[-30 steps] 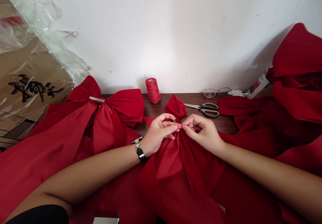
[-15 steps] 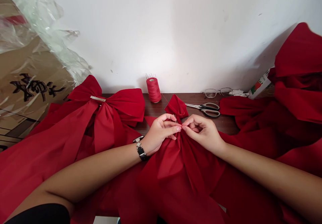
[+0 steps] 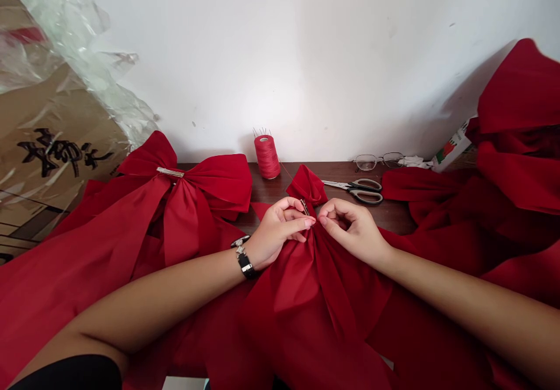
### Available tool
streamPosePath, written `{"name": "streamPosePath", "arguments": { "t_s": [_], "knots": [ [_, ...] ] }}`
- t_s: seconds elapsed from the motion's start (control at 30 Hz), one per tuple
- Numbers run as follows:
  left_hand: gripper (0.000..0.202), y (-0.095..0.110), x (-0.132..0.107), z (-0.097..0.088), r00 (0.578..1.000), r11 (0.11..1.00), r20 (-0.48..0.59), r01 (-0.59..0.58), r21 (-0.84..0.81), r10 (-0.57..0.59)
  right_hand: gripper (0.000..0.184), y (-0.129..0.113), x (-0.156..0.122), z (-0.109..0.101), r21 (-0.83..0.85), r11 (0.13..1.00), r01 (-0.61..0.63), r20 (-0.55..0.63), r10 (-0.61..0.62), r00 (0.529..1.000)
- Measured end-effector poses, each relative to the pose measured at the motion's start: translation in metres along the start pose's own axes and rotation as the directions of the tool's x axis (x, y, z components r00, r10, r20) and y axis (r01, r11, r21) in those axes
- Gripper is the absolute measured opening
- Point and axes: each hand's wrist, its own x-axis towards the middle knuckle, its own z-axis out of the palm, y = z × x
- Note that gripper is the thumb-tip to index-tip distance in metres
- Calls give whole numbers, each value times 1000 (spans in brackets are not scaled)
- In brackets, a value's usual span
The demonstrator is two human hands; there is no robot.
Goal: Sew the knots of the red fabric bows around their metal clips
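A red fabric bow lies in front of me, its gathered middle between my hands. My left hand is closed on that gathered middle, thumb against fingers. Beside its fingertips a small metal clip sticks up against the bow. Just right of the bow's centre, my right hand is in a pinch, thumb against forefinger. What it pinches is too small to make out. A little gap separates the two hands' fingertips.
Behind the bow stand a red thread spool with needles in its top and grey-black scissors. Eyeglasses lie by the wall. A finished-looking red bow with clip is left, red fabric right, a cardboard box far left.
My right hand's fingertips have moved slightly right, away from my left fingertips, where they were touching. The metal clip shows more clearly. My left hand stays in place.
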Motion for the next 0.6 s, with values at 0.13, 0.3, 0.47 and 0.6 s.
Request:
{"name": "streamPosePath", "arguments": {
  "t_s": [0.13, 0.3, 0.47, 0.6],
  "knots": [
    [37, 0, 0, 0, 1000, 1000, -12, 9, -20, -9, 8, -2, 3, -1, -66, 998, 13, -48, -17, 999],
    [34, 0, 0, -1, 1000, 999, -10, -5, -31, 5, 13, -12, 5, -7, -246, 935, 254, -210, -308, 928],
    [28, -1, 2, -3, 999, 998, 1, -43, -37, 43, 24, -18, 0, -4, -214, 928, 306, -18, -317, 948],
    [28, -1, 2, -2, 999, 998, 3, -42, -49, 42, 19, -17, -1, 0, -64, 988, 143, -7, -144, 990]
  ]
}}
